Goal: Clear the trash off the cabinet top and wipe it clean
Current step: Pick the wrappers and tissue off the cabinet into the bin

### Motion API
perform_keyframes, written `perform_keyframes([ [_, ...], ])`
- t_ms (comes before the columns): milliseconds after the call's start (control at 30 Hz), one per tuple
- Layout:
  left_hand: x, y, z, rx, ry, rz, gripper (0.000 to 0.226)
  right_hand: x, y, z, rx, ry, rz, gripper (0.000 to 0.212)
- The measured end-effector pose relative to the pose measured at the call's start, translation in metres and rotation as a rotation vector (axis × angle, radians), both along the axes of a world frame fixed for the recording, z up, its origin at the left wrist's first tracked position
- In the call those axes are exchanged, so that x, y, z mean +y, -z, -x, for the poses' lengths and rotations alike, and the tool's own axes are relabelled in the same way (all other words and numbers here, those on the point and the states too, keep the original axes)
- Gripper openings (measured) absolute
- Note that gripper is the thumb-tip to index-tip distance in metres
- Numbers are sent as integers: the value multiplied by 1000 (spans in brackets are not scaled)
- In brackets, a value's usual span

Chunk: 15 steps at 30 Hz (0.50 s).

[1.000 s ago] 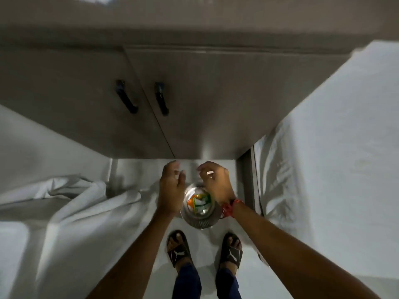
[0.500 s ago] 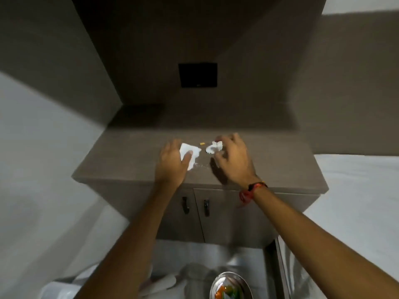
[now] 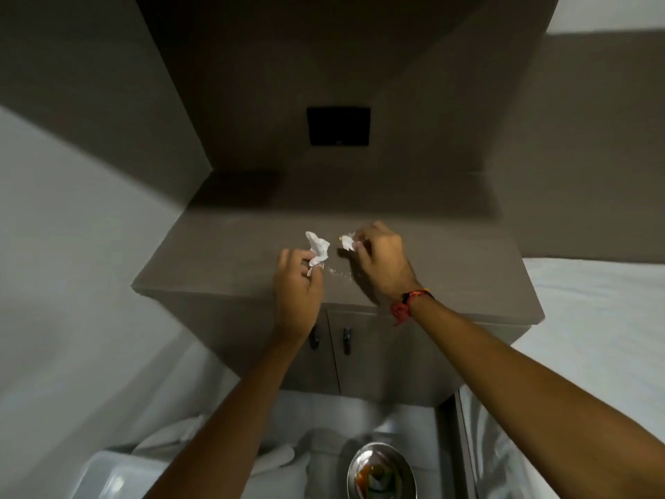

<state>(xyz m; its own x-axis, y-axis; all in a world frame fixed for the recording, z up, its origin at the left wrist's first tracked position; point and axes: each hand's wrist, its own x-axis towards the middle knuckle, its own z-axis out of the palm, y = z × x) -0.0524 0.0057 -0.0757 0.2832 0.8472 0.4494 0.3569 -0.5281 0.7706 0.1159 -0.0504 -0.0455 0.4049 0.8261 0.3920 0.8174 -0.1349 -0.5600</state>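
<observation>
Over the brown cabinet top (image 3: 223, 253), my left hand (image 3: 297, 286) pinches a crumpled white tissue (image 3: 317, 248) that sticks up from its fingertips. My right hand (image 3: 381, 262) is closed on a smaller white paper scrap (image 3: 348, 242) with a tiny yellow bit at its edge. Between the two hands a patch of fine white crumbs (image 3: 340, 273) lies on the cabinet top. A round metal bin (image 3: 381, 470) holding colourful wrappers stands on the floor below, in front of the cabinet.
Two cabinet doors with dark handles (image 3: 346, 340) face me under the top. A black square panel (image 3: 338, 126) is set in the wall behind. White bedding (image 3: 590, 333) lies at the right, and a white container (image 3: 111, 477) with cloth sits at the lower left.
My view rose from the bin on the floor to the cabinet top. Both hands came up from the bin, and each closed on a piece of white paper and lifted it.
</observation>
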Motion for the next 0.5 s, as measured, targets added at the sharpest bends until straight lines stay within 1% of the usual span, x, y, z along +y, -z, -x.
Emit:
perform_keyframes([
  [100, -37, 12, 8, -173, -16, 174, 8, -34, 4, 27, 102, -48, -154, 7],
  [167, -63, 27, 17, -198, -42, 200, 18, -64, 24, 51, 150, -85, -237, 9],
  [233, -92, 51, 30, -200, -49, 218, 24, -98, 59, 72, 202, -86, -234, 13],
  [267, -104, 68, 37, -205, -27, 248, 23, -114, 80, 80, 224, -84, -190, 14],
  [300, -119, 95, 45, -184, 14, 309, 18, -132, 110, 87, 252, -87, -105, 15],
  [367, -149, 155, 60, -71, 100, 466, 8, -169, 175, 97, 319, -91, 130, 20],
  [433, -176, 216, 72, 135, 146, 588, 7, -204, 244, 103, 456, -19, 363, 27],
  [500, -197, 276, 78, 337, 188, 676, 9, -238, 311, 109, 649, 155, 519, 29],
])
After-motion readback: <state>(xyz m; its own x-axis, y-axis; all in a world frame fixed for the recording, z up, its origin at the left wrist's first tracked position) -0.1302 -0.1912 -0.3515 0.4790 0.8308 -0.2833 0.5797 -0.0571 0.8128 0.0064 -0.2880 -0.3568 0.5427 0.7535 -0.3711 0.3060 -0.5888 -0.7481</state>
